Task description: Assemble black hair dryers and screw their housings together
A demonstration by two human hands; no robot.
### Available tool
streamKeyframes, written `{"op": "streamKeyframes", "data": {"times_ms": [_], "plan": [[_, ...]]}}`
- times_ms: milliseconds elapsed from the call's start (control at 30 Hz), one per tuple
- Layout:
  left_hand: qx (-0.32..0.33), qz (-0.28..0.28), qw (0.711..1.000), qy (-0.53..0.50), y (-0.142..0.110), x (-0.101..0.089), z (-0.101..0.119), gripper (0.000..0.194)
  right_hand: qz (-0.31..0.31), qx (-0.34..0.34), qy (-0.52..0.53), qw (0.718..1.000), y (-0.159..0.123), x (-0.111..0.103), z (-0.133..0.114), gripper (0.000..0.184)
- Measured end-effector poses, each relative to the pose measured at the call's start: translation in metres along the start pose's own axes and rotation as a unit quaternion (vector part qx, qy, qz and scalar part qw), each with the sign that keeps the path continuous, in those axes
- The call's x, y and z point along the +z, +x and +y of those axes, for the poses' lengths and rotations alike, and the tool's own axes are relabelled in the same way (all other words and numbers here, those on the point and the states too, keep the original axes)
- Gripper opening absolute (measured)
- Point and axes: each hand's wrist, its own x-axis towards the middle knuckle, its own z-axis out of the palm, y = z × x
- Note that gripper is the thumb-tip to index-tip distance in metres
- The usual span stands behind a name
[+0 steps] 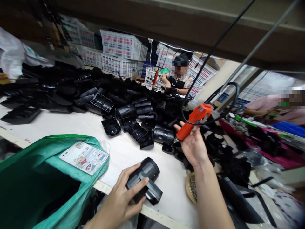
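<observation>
My left hand [127, 194] is closed around a black plastic housing [149, 170], a round barrel with a short handle-like stub, at the table's front edge. Its fingers lie across the barrel and the stub. Farther right, my right hand [193, 146] has an orange electric screwdriver [192, 122] lying across it between thumb and fingers, palm turned up. The screwdriver hangs on a coiled black cable, and its bit points down and left beside another black housing [163, 135]. Below my right wrist a round tan tub [191, 188] of small dark pieces, probably screws, is partly hidden.
A heap of black plastic shells [102, 101] covers the back of the white table [119, 159]. A green bag [54, 149] with a phone [84, 157] on it hangs at the front left. Co-workers [177, 81] sit beyond, near white crates [121, 46]. A beam [190, 28] crosses overhead.
</observation>
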Motion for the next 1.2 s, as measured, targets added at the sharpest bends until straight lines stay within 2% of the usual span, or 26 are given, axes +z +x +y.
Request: {"op": "streamKeyframes", "data": {"times_ms": [100, 233, 300, 367, 467, 533, 733, 967, 1200], "plan": [[0.005, 0.006, 1.0, 0.005, 0.0, 0.001, -0.002, 0.063, -0.095, 0.003, 0.01, 0.995, -0.002, 0.008, -0.005, 0.058], [0.005, 0.006, 1.0, 0.004, 0.0, 0.002, -0.002, 0.064, -0.117, -0.037, 0.007, 0.992, -0.036, 0.022, -0.014, 0.043], [0.003, 0.002, 1.0, 0.001, 0.0, 0.002, -0.001, 0.065, -0.107, -0.069, -0.006, 0.992, -0.051, 0.033, -0.021, 0.027], [0.002, -0.001, 1.0, 0.0, 0.001, 0.001, -0.001, 0.067, -0.071, -0.111, 0.006, 0.991, -0.061, 0.046, -0.031, 0.016], [0.004, -0.002, 1.0, 0.0, 0.001, 0.001, -0.001, 0.067, -0.011, -0.143, 0.098, 0.985, -0.069, 0.062, -0.045, 0.022], [0.003, -0.004, 1.0, 0.001, 0.001, 0.001, 0.0, 0.068, -0.006, -0.131, 0.151, 0.98, -0.074, 0.07, -0.052, 0.025], [0.002, -0.002, 1.0, -0.004, 0.002, 0.002, 0.002, 0.07, -0.074, -0.081, 0.198, 0.974, -0.09, 0.084, -0.057, 0.022], [0.001, 0.002, 1.0, -0.016, 0.003, 0.004, 0.001, 0.072, -0.131, -0.07, 0.174, 0.973, -0.098, 0.092, -0.043, 0.023], [-0.004, 0.004, 1.0, -0.017, 0.002, 0.003, 0.003, 0.072, -0.141, -0.061, 0.159, 0.975, -0.098, 0.099, -0.043, 0.022]]}}
